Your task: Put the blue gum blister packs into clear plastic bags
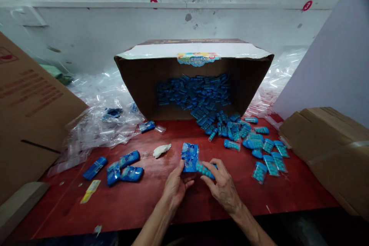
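My left hand (175,185) pinches the lower edge of a blue printed packet (190,157) and holds it upright just above the red table (184,200). My right hand (221,184) grips a small blue candy case (205,170) with its fingers curled round it, right beside the packet. Both hands meet near the table's front middle. Several more blue cases (259,150) lie scattered to the right, spilling out of a tipped cardboard box (138,80).
Wrapped blue packs (123,169) lie at the left front. A heap of clear plastic bags (98,123) covers the left back. Brown cartons stand at the left (29,115) and right (331,150). A white crumpled scrap (161,150) lies near the middle.
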### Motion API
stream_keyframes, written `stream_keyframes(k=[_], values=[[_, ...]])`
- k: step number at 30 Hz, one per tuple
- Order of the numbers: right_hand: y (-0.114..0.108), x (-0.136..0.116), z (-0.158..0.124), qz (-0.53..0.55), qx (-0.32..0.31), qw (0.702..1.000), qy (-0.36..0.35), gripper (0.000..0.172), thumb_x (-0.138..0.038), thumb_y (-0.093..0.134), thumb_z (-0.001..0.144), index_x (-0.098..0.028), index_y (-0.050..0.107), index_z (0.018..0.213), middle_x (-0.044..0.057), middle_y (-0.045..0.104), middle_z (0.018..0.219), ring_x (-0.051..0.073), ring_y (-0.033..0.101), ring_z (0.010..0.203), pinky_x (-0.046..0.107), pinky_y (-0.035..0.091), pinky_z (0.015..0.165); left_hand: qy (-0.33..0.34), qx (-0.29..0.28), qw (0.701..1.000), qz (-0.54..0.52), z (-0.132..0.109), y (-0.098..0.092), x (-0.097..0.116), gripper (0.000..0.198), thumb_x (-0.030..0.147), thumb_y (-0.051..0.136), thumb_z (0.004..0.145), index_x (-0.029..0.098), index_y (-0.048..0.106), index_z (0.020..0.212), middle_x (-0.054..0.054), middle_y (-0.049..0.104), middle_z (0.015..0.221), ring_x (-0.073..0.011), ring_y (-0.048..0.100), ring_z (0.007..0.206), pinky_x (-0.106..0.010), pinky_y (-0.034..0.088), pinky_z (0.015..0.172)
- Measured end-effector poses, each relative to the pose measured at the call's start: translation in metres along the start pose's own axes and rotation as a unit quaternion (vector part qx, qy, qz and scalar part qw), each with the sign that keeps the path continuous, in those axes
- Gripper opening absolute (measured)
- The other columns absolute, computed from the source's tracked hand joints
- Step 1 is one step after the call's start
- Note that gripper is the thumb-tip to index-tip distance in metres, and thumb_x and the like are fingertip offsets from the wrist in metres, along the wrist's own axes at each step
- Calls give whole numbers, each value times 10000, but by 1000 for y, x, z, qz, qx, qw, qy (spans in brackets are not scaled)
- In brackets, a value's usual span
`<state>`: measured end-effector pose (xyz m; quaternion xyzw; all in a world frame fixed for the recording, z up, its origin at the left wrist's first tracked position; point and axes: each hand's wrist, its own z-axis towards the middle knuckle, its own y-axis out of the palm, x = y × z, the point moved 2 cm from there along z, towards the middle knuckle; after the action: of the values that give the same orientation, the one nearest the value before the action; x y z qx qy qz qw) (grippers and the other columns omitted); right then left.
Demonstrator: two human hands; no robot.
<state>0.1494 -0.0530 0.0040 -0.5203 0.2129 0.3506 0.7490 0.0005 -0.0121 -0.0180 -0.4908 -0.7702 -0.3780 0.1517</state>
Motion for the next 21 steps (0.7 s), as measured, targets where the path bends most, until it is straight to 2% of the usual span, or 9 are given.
stream_keyframes(k=[3, 7, 9, 12, 14, 16, 18, 20, 21], values=[[-6, -2, 3, 56, -34, 998, 27, 319, -229, 507, 768, -243, 509, 1087, 59, 466, 978, 183, 515, 885, 296, 447, 791, 26, -33, 999, 23, -1, 0, 2, 279, 381, 600, 661, 154, 557, 819, -42, 652, 685, -156, 605, 579, -232, 449, 460], [-5, -2, 6, 106, -65, 991, 47, 281, -219, 531, 751, -245, 534, 1030, 33, 477, 941, 164, 520, 875, 277, 440, 804, 71, -42, 993, 79, -5, 5, 4, 274, 395, 596, 660, 140, 568, 757, -25, 629, 618, -133, 575, 517, -226, 444, 440], [3, 0, 4, 100, -48, 992, 54, 286, -207, 522, 750, -240, 532, 1034, 40, 467, 961, 167, 524, 873, 282, 444, 799, 81, -53, 993, 69, -6, 9, 3, 247, 371, 607, 658, 147, 564, 752, -9, 622, 615, -120, 570, 516, -224, 451, 460], [16, 0, -1, 104, -3, 992, 69, 303, -200, 501, 758, -232, 525, 1058, 62, 448, 1002, 183, 512, 906, 302, 439, 814, 61, -76, 995, 10, -7, 13, 1, 210, 316, 629, 651, 168, 555, 781, 1, 636, 662, -120, 590, 575, -229, 466, 518], [18, -2, -1, 150, -10, 986, 75, 328, -208, 507, 759, -235, 515, 1086, 66, 453, 1039, 193, 484, 968, 319, 406, 864, 41, -88, 995, -13, -6, 11, 0, 187, 281, 630, 657, 157, 558, 778, -9, 643, 673, -120, 595, 597, -225, 466, 537], [15, -3, 1, 242, -67, 964, 84, 320, -223, 481, 782, -239, 514, 1100, 60, 471, 1080, 189, 468, 998, 327, 393, 878, 16, -95, 995, -11, -6, 8, 2, 176, 256, 624, 665, 146, 568, 790, -19, 647, 680, -123, 600, 602, -227, 467, 548], [8, -1, 5, 354, -131, 919, 114, 343, -229, 449, 801, -248, 484, 1142, 49, 484, 1095, 170, 497, 942, 317, 438, 806, -15, -109, 994, 2, -6, 4, 4, 189, 238, 623, 667, 148, 573, 825, -29, 655, 716, -137, 611, 626, -241, 474, 568], [4, 2, 8, 434, -159, 874, 151, 442, -227, 487, 775, -264, 411, 1208, 41, 489, 1068, 143, 522, 833, 285, 473, 695, -34, -127, 991, 15, -8, 4, 5, 198, 228, 626, 663, 151, 572, 837, -37, 657, 740, -152, 618, 646, -252, 479, 574], [3, 3, 10, 446, -154, 867, 162, 510, -218, 529, 743, -273, 383, 1229, 33, 492, 1039, 132, 519, 798, 274, 472, 673, -36, -137, 990, 20, -8, 5, 6, 198, 223, 626, 663, 149, 571, 838, -40, 656, 742, -155, 619, 649, -255, 480, 573]])
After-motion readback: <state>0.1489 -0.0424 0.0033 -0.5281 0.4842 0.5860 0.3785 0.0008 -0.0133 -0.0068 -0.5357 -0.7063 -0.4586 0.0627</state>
